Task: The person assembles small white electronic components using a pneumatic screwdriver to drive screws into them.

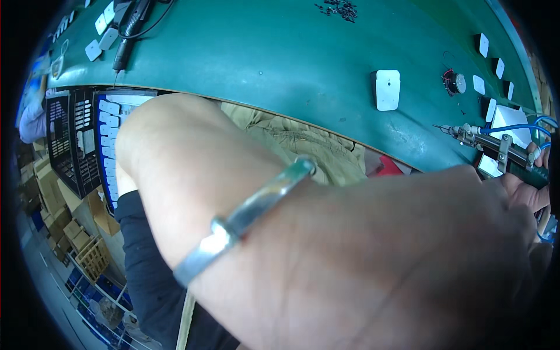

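Note:
My left forearm and hand (431, 239) stretch across the lower picture from left to right, very close, with a silver bracelet (256, 204) on the wrist. The fingers look curled at the dark right rim; whatever they hold is hidden. Beyond them, part of my right hand (521, 191) shows at the right edge, mostly cut off. Right beside its fingers lies a metal pneumatic tool (501, 153) with a thin tip and blue hoses (510, 128). I cannot tell whether that hand grips it. A white box-shaped device (387, 90) stands on the green table (291, 76).
More white devices (482, 45) line the table's right side, near a small round motor-like part (453, 82). Small dark screws (338, 10) lie at the far edge. An electric screwdriver (129, 41) lies far left, above a blue tray (109, 131) of white pieces and black crates (70, 140).

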`<act>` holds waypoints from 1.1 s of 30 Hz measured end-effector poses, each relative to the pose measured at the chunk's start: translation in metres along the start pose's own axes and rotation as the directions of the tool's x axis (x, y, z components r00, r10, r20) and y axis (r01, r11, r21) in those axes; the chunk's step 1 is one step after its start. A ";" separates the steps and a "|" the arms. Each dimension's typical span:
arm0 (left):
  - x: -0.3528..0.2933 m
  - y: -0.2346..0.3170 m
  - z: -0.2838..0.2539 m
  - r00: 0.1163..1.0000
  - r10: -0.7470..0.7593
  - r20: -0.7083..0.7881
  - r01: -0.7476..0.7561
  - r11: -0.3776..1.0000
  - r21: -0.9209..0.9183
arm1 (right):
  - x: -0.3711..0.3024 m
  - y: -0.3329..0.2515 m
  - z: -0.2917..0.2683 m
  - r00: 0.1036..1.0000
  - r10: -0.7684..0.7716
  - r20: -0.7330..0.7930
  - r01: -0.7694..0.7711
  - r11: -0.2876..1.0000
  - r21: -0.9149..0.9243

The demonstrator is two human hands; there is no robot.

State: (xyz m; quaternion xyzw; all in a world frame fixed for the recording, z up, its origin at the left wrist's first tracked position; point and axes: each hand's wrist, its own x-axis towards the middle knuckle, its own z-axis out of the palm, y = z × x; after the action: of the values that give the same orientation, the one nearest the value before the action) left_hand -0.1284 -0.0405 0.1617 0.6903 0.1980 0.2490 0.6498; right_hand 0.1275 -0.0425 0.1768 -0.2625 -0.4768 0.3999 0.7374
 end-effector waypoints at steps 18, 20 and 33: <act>0.013 -0.061 -0.014 0.965 0.011 -0.262 -0.177 0.765 -0.620 | -0.019 -0.017 -0.045 0.997 -0.032 -0.063 0.025 0.994 -0.106; 0.010 -0.057 -0.012 0.941 0.105 -0.323 -0.297 0.714 -0.634 | -0.020 -0.014 -0.038 0.996 -0.054 -0.071 0.043 0.988 -0.150; -0.080 0.044 0.082 0.780 0.278 -0.561 -0.419 -0.433 -0.798 | -0.014 -0.007 -0.028 0.983 -0.130 -0.128 0.100 0.971 -0.215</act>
State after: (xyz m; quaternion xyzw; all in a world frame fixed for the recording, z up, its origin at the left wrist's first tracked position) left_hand -0.1452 -0.1570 0.1964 -0.0868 -0.2864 0.5313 0.7925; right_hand 0.1526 -0.0578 0.1641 -0.3378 -0.4769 0.2847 0.7599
